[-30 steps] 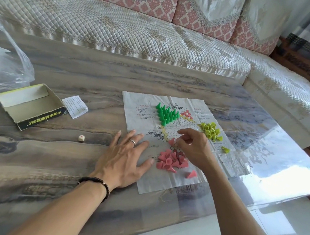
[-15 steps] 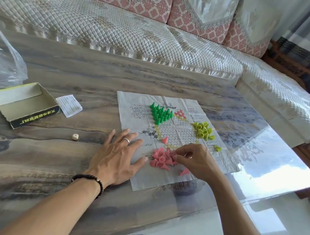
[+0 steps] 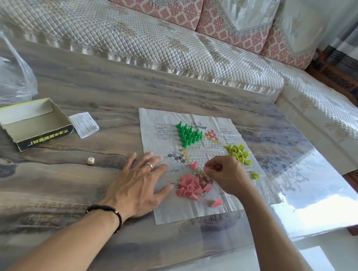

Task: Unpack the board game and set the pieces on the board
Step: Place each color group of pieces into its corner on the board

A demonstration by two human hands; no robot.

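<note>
— Where did things stand?

— The paper board (image 3: pixel 188 210) lay at centre frame on the table (image 3: pixel 59 189). The left hand (image 3: pixel 140 184) lay flat, fingers spread, pinning the board's left edge. The right hand (image 3: pixel 224 174) had its fingertips pressed together, probably pinching a pink piece, though blur hid it.

— And the pieces?

— Green pieces (image 3: pixel 188 134) stood set at upper centre, yellow ones (image 3: pixel 238 153) lay heaped right, the pink pile (image 3: pixel 190 185) sat low with one pink cone (image 3: pixel 193 164) upright.

— Advice?

— Keeping the paper pinned flat and setting each cone base-down on its own circle seemed wisest; a nudge could topple neighbours.
</note>
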